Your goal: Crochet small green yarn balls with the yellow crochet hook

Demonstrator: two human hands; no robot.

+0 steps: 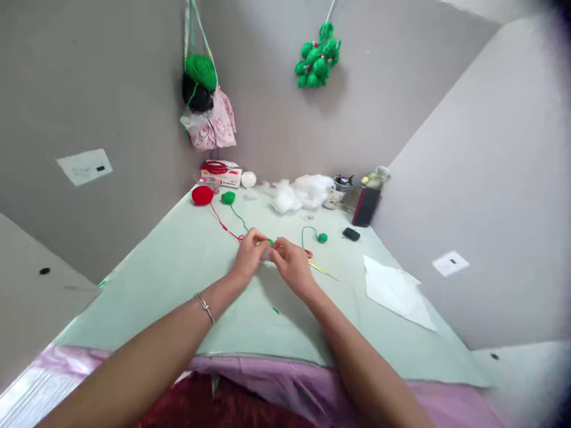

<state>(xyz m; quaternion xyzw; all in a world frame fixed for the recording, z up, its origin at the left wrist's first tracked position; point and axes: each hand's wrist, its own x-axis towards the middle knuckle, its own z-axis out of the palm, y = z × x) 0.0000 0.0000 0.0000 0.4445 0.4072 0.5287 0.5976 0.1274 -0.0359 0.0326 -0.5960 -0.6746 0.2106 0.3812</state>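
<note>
While both hands met over the middle of the table (pixel 214 297), a small green yarn piece (pixel 270 242) sat directly between their fingertips, about equally near to each; its long axis was hidden by the fingers. The left hand (pixel 250 255) was nearly closed, thumb and fingers pinched on the piece from its left; the right hand (pixel 291 261) curled in from the other side, fingertips drawn together on it. A pale patch below it could not be identified. The yellow-handled crochet hook (pixel 317 268) lay free on the tabletop, just right of the right hand, the nearer one, its long axis slanting rightward and toward the person, metal shaft outermost. As for writing, the red-and-white box (pixel 232 176) at the back left corner bore print too small to read, and no brand could be made out anywhere.
</note>
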